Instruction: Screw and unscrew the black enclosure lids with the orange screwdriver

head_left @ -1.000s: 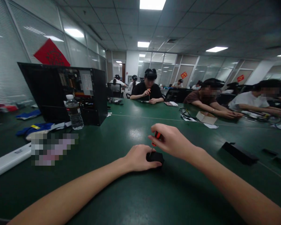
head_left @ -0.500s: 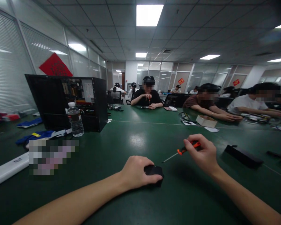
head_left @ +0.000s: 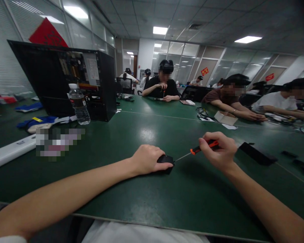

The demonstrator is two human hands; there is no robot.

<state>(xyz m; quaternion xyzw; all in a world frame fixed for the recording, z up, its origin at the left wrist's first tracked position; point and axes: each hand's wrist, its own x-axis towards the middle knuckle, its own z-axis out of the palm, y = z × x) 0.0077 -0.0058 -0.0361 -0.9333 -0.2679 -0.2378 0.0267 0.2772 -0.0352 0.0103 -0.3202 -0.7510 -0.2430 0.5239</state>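
On the green table my left hand [head_left: 147, 160] is closed around a small black boxy object [head_left: 166, 159], thumb along its near side and fingers over the far side. Part of the object is hidden by that hand, and its exact kind is unclear. A screwdriver [head_left: 197, 149] with an orange and black handle is gripped in my right hand [head_left: 221, 151]. Its thin shaft slants down to the left, and the tip is at the right end of the black object. Whether the tip sits in a gap or only touches cannot be made out.
An open computer case [head_left: 107, 87] stands at left, with a water bottle [head_left: 79, 108] before it. A long black piece [head_left: 257, 153] lies to the right, near smaller black parts [head_left: 289, 154]. Farther off are an open box [head_left: 226, 118], cables and several co-workers.
The view has tilted downward, bringing the table's near edge into sight. The screwdriver tip has come from a small distance away to the black object's right end.
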